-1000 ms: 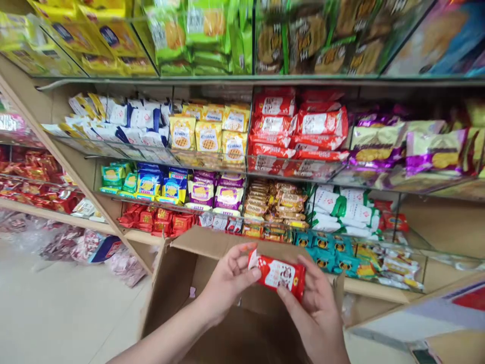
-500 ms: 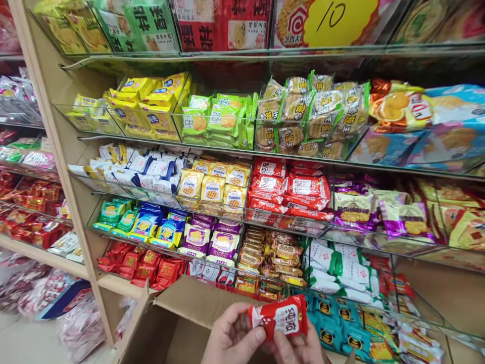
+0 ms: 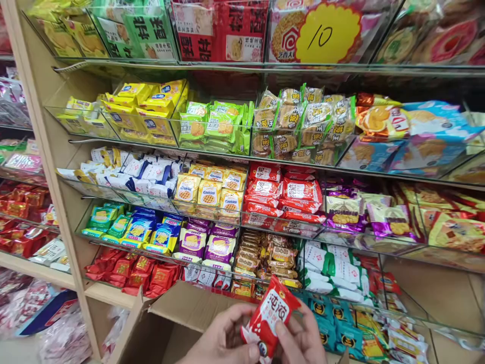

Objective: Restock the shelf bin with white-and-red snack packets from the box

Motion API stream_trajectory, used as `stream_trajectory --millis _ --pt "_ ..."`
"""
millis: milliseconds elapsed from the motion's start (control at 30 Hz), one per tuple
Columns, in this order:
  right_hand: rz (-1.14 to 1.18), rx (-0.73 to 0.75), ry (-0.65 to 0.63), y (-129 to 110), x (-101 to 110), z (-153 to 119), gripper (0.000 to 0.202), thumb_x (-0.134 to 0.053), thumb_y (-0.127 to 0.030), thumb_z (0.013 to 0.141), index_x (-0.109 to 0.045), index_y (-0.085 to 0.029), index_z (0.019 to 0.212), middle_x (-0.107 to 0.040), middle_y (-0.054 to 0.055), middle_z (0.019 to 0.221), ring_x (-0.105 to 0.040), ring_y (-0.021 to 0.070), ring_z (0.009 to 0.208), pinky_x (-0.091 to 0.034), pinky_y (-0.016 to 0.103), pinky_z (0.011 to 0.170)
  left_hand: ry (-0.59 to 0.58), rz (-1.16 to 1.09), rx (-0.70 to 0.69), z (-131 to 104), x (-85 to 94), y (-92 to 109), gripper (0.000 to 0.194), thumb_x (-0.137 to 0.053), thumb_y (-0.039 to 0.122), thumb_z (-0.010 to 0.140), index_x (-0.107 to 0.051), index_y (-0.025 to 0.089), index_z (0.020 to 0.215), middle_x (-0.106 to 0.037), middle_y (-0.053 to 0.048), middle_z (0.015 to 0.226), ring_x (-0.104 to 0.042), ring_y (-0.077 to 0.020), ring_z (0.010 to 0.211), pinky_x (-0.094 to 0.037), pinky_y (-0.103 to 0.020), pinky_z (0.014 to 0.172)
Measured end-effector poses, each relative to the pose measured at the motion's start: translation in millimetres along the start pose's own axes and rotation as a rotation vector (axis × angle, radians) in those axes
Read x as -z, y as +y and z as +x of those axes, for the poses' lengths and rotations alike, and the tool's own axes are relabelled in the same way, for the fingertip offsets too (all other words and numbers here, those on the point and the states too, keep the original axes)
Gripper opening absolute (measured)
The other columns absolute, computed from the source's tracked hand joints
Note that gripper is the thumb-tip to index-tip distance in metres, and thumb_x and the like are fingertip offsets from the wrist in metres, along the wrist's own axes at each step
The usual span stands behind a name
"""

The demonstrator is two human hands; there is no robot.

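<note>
A small red and white snack packet is held up in both my hands at the bottom of the view, tilted with its top to the right. My left hand pinches its lower left side with the thumb. My right hand holds it from behind and the right. Both hands are over an open cardboard box whose flap points toward the shelves. Matching red packets lie in a glass bin on the middle shelf.
Glass-fronted shelves full of biscuit and snack packets fill the view. A yellow price sign marked 10 is at the top. A wooden upright divides the left shelving. Bagged goods lie on the floor at the lower left.
The view has tilted up from the box to the shelves. The packet has turned from lying flat to standing tilted, still in both hands.
</note>
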State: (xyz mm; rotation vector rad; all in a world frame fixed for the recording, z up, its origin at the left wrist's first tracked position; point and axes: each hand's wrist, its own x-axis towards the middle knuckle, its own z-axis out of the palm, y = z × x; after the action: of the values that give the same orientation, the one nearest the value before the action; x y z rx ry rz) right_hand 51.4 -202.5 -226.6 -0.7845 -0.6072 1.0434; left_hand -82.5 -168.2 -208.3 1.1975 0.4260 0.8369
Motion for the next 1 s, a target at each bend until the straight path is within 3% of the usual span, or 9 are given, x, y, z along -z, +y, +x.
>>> stream_trajectory --millis 67,167,333,467,600,700,800,900,1000 --pt "-0.084 -0.037 -0.123 -18 -5 3 0.055 -0.069 -0.035 0.064 -0.038 -0.023 0.107 -0.066 0.008 0.094 -0.063 0.0232 0.083 -0.051 0.035 0.07 0.015 0.107 -0.011 6 -3.3 16 0.044 -0.065 0.033 0.068 -0.053 0.019 0.108 -0.059 -0.007 0.101 -0.055 -0.018 0.092 -0.044 -0.029 0.077" --pt "-0.204 -0.034 -0.227 -39 -10 10 0.057 -0.067 -0.03 0.067 -0.036 -0.024 0.114 -0.062 0.008 0.102 -0.06 0.0212 0.091 -0.051 0.033 0.071 0.11 0.188 -0.011 21 -16.7 33 0.031 -0.064 0.031 0.069 -0.058 0.014 0.093 -0.063 -0.006 0.086 -0.057 -0.015 0.076 -0.046 -0.025 0.069" --pt "-0.306 0.069 -0.185 -45 -6 17 0.037 -0.067 -0.027 0.068 -0.049 -0.022 0.1 -0.063 0.005 0.098 -0.059 0.0161 0.087 -0.049 0.028 0.073 0.299 0.017 -0.1 35 -36.6 34 0.029 -0.064 0.027 0.069 -0.053 0.016 0.093 -0.063 -0.005 0.09 -0.057 -0.0139 0.081 -0.045 -0.024 0.074" --pt "-0.273 0.045 -0.158 -50 3 24 0.033 -0.069 -0.027 0.065 -0.051 -0.021 0.093 -0.066 0.003 0.084 -0.061 0.0151 0.074 -0.049 0.027 0.066 0.262 -0.046 -0.056 34 -38.2 33 0.04 -0.067 0.024 0.067 -0.049 0.017 0.102 -0.06 -0.008 0.102 -0.057 -0.0161 0.087 -0.045 -0.027 0.078" --pt "-0.284 0.028 -0.23 -60 10 28 0.027 -0.066 -0.027 0.069 -0.051 -0.02 0.091 -0.067 0.003 0.084 -0.061 0.0145 0.075 -0.048 0.026 0.066 0.26 0.033 -0.107 35 -28.5 43 0.061 -0.066 0.023 0.067 -0.036 0.023 0.12 -0.061 -0.006 0.097 -0.058 -0.0151 0.084 -0.046 -0.027 0.076" --pt "-0.358 0.06 -0.296 -65 18 25 0.019 -0.062 -0.026 0.072 -0.052 -0.02 0.088 -0.066 0.001 0.083 -0.06 0.0127 0.076 -0.046 0.024 0.067 0.132 0.229 -0.143 35 -17.2 56 0.077 -0.067 0.019 0.066 -0.024 0.03 0.13 -0.061 -0.005 0.099 -0.059 -0.0162 0.085 -0.047 -0.028 0.076" --pt "-0.419 0.056 -0.343 -68 27 20 0.013 -0.059 -0.025 0.075 -0.053 -0.02 0.086 -0.064 -0.001 0.079 -0.058 0.0106 0.073 -0.045 0.022 0.065 -0.097 0.527 -0.044 37 -9.2 67 0.068 -0.066 0.015 0.065 -0.038 0.029 0.126 -0.059 -0.006 0.106 -0.058 -0.0179 0.088 -0.047 -0.026 0.077" --pt "-0.395 0.053 -0.328 -68 33 17 0.013 -0.057 -0.025 0.076 -0.054 -0.022 0.088 -0.063 -0.001 0.079 -0.058 0.01 0.072 -0.045 0.021 0.063 -0.277 0.788 -0.041 43 -9.9 74 0.046 -0.067 0.016 0.063 -0.058 0.024 0.107 -0.061 -0.006 0.101 -0.058 -0.0202 0.087 -0.048 -0.027 0.074" --pt "-0.294 0.118 -0.175 -65 46 13 0.026 -0.058 -0.027 0.076 -0.05 -0.025 0.101 -0.062 0.001 0.094 -0.057 0.0116 0.079 -0.046 0.022 0.062 -0.243 0.975 -0.187 58 -14.6 83 0.033 -0.07 0.02 0.059 -0.065 0.022 0.092 -0.064 -0.005 0.092 -0.058 -0.0202 0.083 -0.047 -0.028 0.074"
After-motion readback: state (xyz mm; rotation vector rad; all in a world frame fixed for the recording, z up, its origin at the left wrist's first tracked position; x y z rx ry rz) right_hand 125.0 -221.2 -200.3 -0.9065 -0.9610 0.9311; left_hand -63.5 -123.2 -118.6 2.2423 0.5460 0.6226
